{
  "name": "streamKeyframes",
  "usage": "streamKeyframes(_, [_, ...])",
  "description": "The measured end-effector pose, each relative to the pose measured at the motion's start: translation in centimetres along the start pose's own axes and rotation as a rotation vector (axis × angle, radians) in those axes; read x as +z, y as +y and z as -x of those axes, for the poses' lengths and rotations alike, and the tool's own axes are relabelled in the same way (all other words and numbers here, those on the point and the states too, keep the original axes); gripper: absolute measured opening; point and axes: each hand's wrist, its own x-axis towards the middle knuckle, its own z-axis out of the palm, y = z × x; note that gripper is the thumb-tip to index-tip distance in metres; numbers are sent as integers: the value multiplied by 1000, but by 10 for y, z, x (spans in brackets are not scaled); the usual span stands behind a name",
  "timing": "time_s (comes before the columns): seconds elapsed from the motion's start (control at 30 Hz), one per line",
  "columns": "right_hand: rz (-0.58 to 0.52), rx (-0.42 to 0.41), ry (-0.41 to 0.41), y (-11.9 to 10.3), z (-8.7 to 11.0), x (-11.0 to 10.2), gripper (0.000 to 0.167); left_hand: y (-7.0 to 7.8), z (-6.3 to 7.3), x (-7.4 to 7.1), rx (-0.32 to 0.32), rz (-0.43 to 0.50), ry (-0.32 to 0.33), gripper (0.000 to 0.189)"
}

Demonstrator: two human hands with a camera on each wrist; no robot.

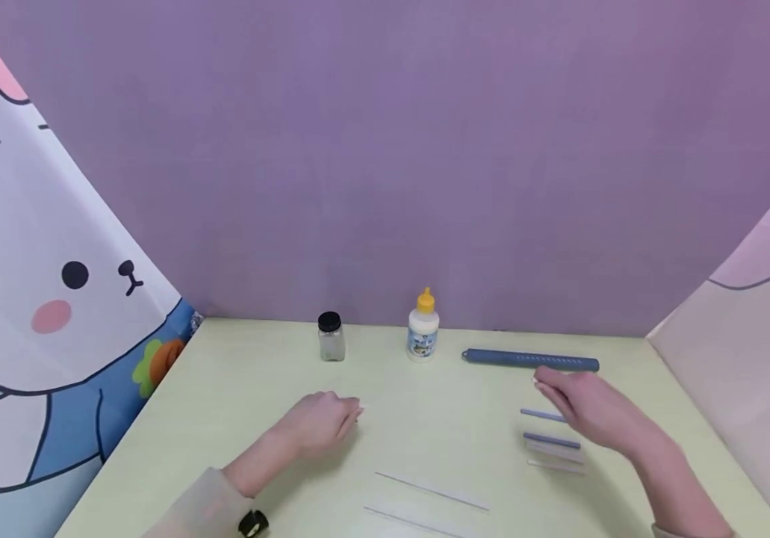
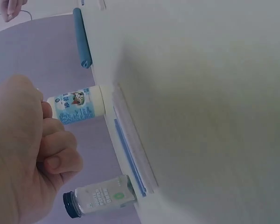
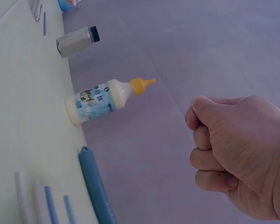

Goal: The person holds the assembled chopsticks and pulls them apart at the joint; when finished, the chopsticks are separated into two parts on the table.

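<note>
My left hand (image 1: 320, 424) is raised over the left-middle of the table, fingers curled, with a tiny whitish tip showing at thumb and forefinger. Over the right side, my right hand (image 1: 582, 407) pinches a similar small white bit; what kind of thing either is cannot be made out. Near the right hand lie several short blue and pale strips, among them a blue strip (image 1: 551, 440) and a pale strip (image 1: 556, 468). Below the left hand are a pale strip (image 2: 136, 140) and a blue strip (image 2: 129, 156), hidden from the head view.
At the back stand a clear jar with a black lid (image 1: 331, 340) and a white bottle with a yellow nozzle (image 1: 423, 332). A long blue tube-like tool (image 1: 529, 359) lies right of them. Two thin long strips, one the upper strip (image 1: 432, 491), lie front centre. Fabric walls border the table (image 1: 237, 366).
</note>
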Motion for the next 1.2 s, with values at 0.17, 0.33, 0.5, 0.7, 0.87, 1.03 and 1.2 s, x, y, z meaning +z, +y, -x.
streamKeyframes(0.17, [16, -33, -10, 8, 9, -12, 35, -14, 12, 4, 47, 22, 25, 33])
streamKeyframes(0.33, [-17, 9, -60, 8, 26, -3, 36, -15, 20, 8, 56, -56, 51, 34])
streamKeyframes(0.5, [-93, 53, -101, 9, 44, 9, 25, -17, 29, 8, 80, -80, 67, 24])
streamKeyframes(0.7, [-179, 47, -120, 12, 59, 21, 30, -18, 36, 5, 151, -26, 85, 9])
streamKeyframes(0.87, [-137, -25, -63, 16, 69, 32, 37, -20, 42, 6, 247, -35, 158, 12])
streamKeyframes(1.03, [-167, -40, -107, 19, 79, 39, 30, -25, 48, 9, 234, 4, 121, 15])
streamKeyframes(1.2, [-210, -57, -151, 22, 83, 43, 29, -30, 49, 12, 104, 119, 62, 14])
